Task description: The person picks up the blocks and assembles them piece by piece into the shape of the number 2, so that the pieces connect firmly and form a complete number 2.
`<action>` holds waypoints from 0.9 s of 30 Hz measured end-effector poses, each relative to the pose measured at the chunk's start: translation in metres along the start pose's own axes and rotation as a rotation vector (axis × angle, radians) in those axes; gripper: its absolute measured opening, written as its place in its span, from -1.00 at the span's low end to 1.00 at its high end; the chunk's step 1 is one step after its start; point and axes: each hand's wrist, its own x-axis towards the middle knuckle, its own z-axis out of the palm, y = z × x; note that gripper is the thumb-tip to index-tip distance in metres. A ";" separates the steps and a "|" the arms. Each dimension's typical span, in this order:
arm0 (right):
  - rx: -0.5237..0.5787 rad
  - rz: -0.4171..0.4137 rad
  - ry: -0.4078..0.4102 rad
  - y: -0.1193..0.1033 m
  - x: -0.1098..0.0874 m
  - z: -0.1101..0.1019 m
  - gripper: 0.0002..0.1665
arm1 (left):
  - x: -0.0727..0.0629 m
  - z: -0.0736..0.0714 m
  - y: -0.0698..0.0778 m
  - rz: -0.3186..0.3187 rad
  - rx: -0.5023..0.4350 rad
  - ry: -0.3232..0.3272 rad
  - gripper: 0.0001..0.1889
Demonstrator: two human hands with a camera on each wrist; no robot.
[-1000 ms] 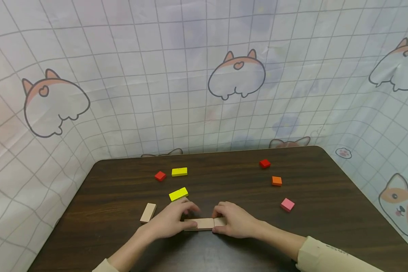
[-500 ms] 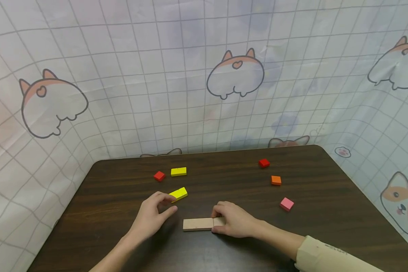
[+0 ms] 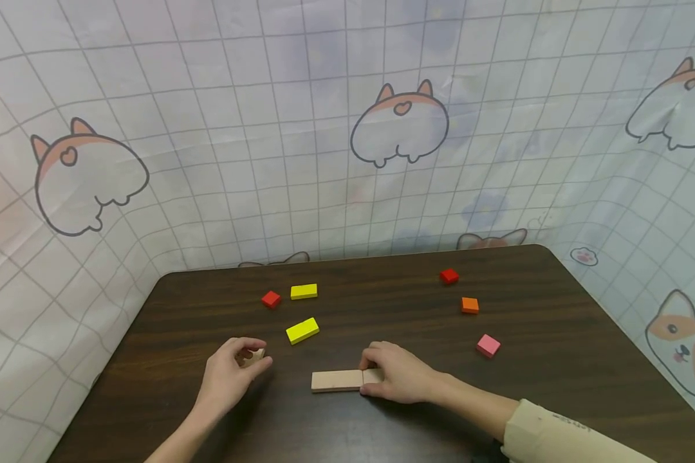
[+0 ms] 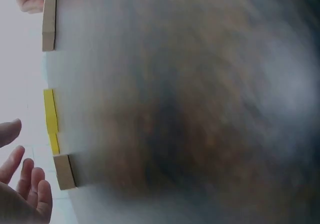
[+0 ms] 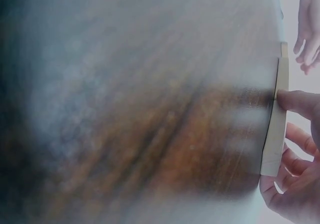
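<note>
On the dark table, two pale wooden blocks lie end to end in a row. My right hand grips the right-hand wooden block, mostly covering it; in the right wrist view the thumb presses its side. The left-hand wooden block is in plain sight. My left hand hovers around a separate wooden block on the left, thumb and fingers spread and partly hiding it. From the left wrist, fingers show apart from that block.
Two yellow blocks and a small red block lie beyond the left hand. At the right are another red block, an orange block and a pink block. A patterned cloth surrounds the table's far side.
My left hand has left the row of wooden blocks and moved left, past the near yellow block, to the separate wooden block. The right hand keeps its hold in the same place.
</note>
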 end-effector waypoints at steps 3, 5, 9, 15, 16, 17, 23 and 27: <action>0.005 -0.001 -0.002 0.001 0.000 0.001 -0.75 | -0.001 -0.003 -0.003 -0.024 0.034 0.012 -0.69; 0.004 -0.004 -0.001 0.001 0.000 0.001 -0.76 | -0.001 -0.006 -0.004 -0.038 0.057 0.009 -0.66; -0.001 -0.007 0.003 0.001 0.000 0.001 -0.76 | 0.000 -0.010 -0.007 -0.058 0.082 -0.008 -0.57; -0.002 0.012 -0.008 0.001 0.000 0.000 -0.76 | 0.004 -0.014 -0.012 -0.110 0.091 -0.055 -0.47; -0.002 0.014 -0.011 0.001 0.000 0.000 -0.76 | 0.004 -0.013 -0.012 -0.118 0.091 -0.062 -0.46; -0.003 0.020 -0.014 0.001 0.000 0.000 -0.76 | 0.005 -0.013 -0.013 -0.126 0.089 -0.068 -0.45; -0.001 0.032 -0.024 0.001 0.000 0.000 -0.76 | 0.006 -0.012 -0.015 -0.136 0.088 -0.090 -0.43; -0.003 0.027 -0.023 0.000 0.000 -0.001 -0.77 | 0.007 -0.011 -0.016 -0.146 0.095 -0.110 -0.44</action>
